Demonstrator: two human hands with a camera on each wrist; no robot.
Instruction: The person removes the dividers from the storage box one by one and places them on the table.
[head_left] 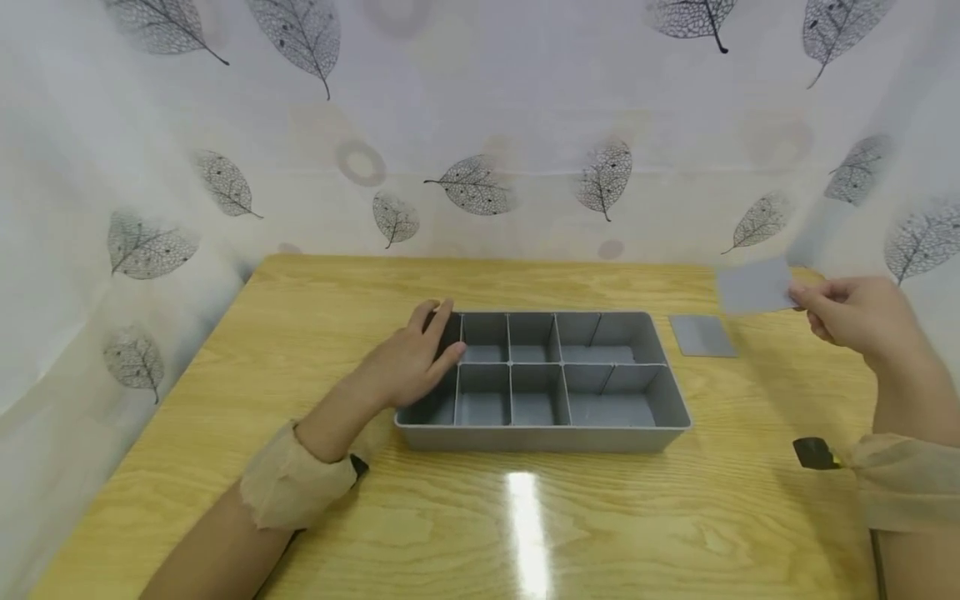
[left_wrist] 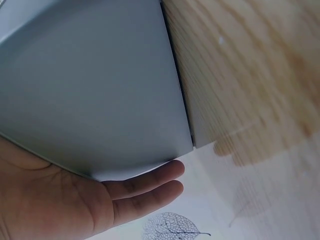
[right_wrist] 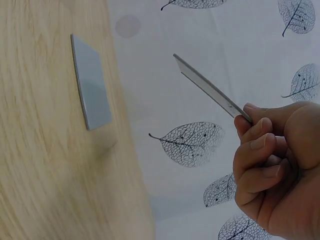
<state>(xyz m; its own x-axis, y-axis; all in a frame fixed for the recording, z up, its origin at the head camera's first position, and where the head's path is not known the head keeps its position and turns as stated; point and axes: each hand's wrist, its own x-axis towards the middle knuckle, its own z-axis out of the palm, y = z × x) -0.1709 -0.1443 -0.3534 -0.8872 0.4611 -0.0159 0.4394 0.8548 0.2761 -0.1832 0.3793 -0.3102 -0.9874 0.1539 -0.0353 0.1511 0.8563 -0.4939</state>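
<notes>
A grey divided organizer box (head_left: 543,437) rests on the table, split by thin walls into several compartments. My left hand (head_left: 408,354) lies over its left end, the thumb above the left compartments and the fingers extended at the far left corner. In the left wrist view, two straight fingers (left_wrist: 145,192) lie along the edge of the box's grey wall (left_wrist: 95,95). Out to the right, my right hand (head_left: 862,317) pinches one corner of a thin grey divider plate (head_left: 753,285), raised above the table. The right wrist view shows that plate (right_wrist: 207,87) nearly edge-on between thumb and fingers.
A second grey plate (head_left: 703,336) lies flat on the wooden table (head_left: 315,325), just right of the box. A white curtain (head_left: 525,108) with leaf prints hangs behind the table and along its sides. A small black object (head_left: 816,453) shows beside the right sleeve.
</notes>
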